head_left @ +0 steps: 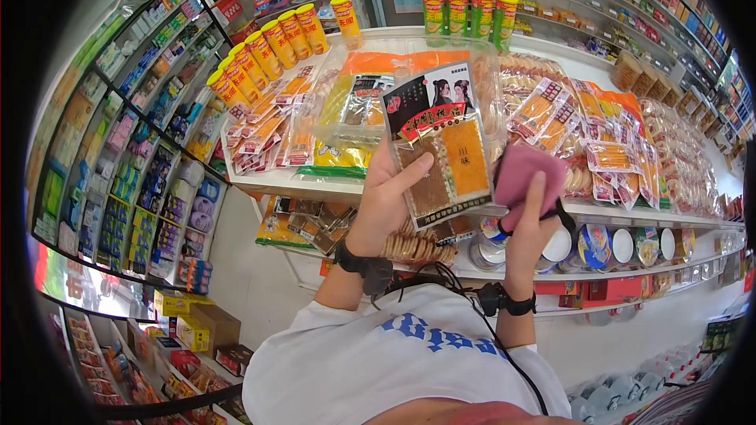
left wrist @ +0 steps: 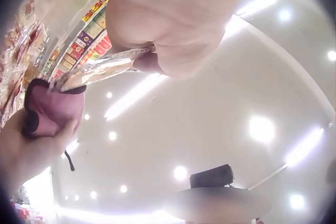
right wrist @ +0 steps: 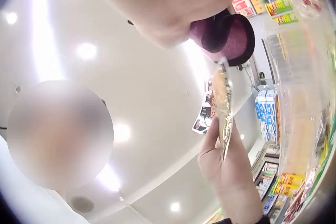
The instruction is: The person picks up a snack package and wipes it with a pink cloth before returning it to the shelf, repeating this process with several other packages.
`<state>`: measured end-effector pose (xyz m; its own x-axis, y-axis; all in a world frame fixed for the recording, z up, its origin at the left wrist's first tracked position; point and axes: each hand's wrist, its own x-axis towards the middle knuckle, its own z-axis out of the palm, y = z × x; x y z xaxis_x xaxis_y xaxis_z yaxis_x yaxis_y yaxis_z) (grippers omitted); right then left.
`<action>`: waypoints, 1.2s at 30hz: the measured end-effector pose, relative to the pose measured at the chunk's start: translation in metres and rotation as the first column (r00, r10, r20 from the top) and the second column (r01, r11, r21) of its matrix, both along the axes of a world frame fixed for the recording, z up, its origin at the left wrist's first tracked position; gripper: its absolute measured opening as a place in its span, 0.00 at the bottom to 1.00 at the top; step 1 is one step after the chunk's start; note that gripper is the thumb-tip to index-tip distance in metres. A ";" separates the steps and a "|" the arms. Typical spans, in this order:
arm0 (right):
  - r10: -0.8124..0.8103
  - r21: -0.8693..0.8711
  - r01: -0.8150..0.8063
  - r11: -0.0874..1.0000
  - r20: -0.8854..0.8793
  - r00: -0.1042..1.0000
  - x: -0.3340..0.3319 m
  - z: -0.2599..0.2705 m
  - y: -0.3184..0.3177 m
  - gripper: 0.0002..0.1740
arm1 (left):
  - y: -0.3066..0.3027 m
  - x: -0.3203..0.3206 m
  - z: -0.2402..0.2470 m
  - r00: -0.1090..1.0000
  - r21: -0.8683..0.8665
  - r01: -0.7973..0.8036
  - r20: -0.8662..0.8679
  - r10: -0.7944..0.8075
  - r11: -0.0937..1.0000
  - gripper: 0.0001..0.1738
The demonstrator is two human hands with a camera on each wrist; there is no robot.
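My left hand (head_left: 386, 193) grips a flat, clear-windowed snack packet (head_left: 466, 159) by its left side, thumb across the front. The packet stands tilted up, black and white at the top, with brown and orange food slabs showing below. My right hand (head_left: 534, 228) holds a folded pink cloth (head_left: 529, 175) with black edging, its index finger extended along it. The cloth (left wrist: 65, 106) meets the packet's far edge in the left wrist view. In the right wrist view the packet (right wrist: 223, 111) appears edge-on, just below the cloth.
Behind the hands a display counter (head_left: 276, 182) bears a clear plastic tray (head_left: 323, 122), bagged snacks (head_left: 614, 153) and yellow-lidded canisters (head_left: 299, 35). Bowl-shaped tubs (head_left: 594, 245) line the shelf below. Stocked shelving (head_left: 130, 142) runs along the left, with cardboard boxes (head_left: 214, 327) on the floor.
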<state>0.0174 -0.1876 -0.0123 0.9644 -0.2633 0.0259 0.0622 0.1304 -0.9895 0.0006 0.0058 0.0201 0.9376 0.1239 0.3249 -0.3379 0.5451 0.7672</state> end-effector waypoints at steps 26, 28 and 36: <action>0.390 -0.609 0.067 0.790 0.584 0.712 0.017 0.023 0.000 0.10 | -0.041 -0.004 -0.020 0.934 0.654 0.342 -0.158 -0.320 0.674 0.24; 0.291 -0.535 0.127 0.835 0.627 0.723 0.015 0.027 0.008 0.16 | -0.047 0.001 -0.024 0.957 0.487 0.291 -0.142 -0.254 0.824 0.27; 0.683 -0.817 0.009 0.577 0.489 0.543 -0.012 0.017 0.034 0.31 | 0.006 0.038 -0.047 0.773 -0.564 0.541 0.042 -0.633 0.624 0.31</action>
<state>0.0058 -0.1533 0.0048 0.4992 0.5185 0.6942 0.8660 -0.3252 -0.3799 0.0387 0.0118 -0.0269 0.8996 -0.3668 0.2370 0.2874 0.9059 0.3110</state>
